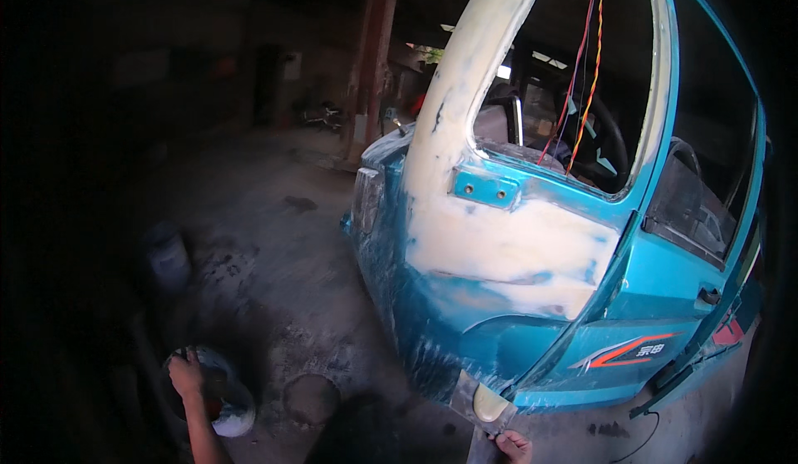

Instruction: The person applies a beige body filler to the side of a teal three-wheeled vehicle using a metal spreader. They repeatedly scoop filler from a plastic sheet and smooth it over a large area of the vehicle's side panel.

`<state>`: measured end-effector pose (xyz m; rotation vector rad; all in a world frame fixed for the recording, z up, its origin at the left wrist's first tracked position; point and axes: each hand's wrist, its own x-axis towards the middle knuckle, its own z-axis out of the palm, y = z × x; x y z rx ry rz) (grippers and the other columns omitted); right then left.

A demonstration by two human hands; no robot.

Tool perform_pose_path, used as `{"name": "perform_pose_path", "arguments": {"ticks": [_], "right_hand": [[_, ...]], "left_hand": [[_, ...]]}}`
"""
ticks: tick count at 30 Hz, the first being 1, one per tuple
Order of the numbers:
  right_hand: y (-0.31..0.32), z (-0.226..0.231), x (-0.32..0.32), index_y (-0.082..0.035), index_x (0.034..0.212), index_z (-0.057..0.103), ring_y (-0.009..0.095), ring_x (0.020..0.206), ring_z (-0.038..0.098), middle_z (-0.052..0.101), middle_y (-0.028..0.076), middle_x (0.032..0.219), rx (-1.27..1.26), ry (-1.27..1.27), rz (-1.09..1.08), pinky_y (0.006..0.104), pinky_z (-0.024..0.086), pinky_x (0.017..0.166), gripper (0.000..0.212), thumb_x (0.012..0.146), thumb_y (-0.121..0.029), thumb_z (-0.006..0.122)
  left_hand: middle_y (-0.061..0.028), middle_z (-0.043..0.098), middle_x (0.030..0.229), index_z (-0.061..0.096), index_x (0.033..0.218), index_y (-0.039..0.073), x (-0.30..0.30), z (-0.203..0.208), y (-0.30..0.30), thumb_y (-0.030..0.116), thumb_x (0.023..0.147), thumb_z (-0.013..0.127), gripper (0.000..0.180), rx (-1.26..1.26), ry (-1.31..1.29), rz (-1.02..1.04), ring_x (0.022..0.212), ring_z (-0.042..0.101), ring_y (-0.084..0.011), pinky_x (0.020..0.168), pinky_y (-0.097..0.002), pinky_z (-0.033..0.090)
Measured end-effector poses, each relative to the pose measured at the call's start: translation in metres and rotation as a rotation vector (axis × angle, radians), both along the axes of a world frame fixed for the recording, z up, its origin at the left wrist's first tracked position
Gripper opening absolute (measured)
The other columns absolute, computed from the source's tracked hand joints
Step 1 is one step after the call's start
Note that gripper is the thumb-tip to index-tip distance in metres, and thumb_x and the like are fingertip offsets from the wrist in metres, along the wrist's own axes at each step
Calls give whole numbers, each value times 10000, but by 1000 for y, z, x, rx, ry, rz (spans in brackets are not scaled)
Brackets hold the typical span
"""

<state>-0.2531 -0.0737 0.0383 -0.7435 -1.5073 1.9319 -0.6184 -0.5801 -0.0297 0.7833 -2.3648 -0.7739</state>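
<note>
In my right hand (pixel 514 446), low near the middle, is a flat putty board (pixel 465 391), pinched at its near edge. On the board lies a smooth cream-coloured lump of filler (pixel 492 402). At lower left my left hand (pixel 186 374) reaches over a round tub (pixel 237 422) with pale smears on its rim. Its fingers curl down at the tub's left side; what they grip is too dark to make out. Beside the board stands a teal vehicle cab (pixel 532 360), with cream filler (pixel 499 244) spread over its front panel and window pillar.
Coloured wires (pixel 588 73) hang in the cab's window opening. A pale bucket (pixel 169 256) stands on the floor at left, and a dark round patch (pixel 312 398) lies right of the tub. A reddish post (pixel 371 65) rises behind. A thin cable (pixel 652 435) trails at lower right.
</note>
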Motion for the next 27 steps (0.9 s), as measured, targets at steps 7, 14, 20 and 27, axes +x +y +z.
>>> {"name": "perform_pose_path", "arguments": {"ticks": [7,14,20,27], "right_hand": [[3,-8,2,-57,886,724,56,635,445,583,-64,756,11,-46,-17,243,291,571,208,865,-258,772],[16,-29,10,-104,811,665,34,613,366,488,-100,725,121,-3,-82,240,232,547,166,916,-218,726],[23,-17,20,-77,846,664,37,624,380,507,-87,741,200,-80,-141,224,245,551,141,929,-180,714],[4,-14,-4,-61,854,662,45,666,461,550,-59,759,109,-52,-124,209,319,561,91,942,-83,670]], "left_hand": [[-332,687,1019,621,1115,-123,-55,-49,-62,372,990,625,511,21,40,-5,966,671,-491,867,-525,531],[-269,436,1539,438,1471,-73,-72,87,74,468,1023,572,715,-32,189,-151,1388,480,-385,1137,-461,413],[-239,399,1584,364,1542,-36,-68,332,313,334,1076,455,601,257,1331,-1210,1492,369,-340,1234,-427,265],[-220,171,1691,144,1636,26,-103,354,405,528,1084,260,755,220,1302,-1361,1576,137,-366,1267,-505,88]]}}
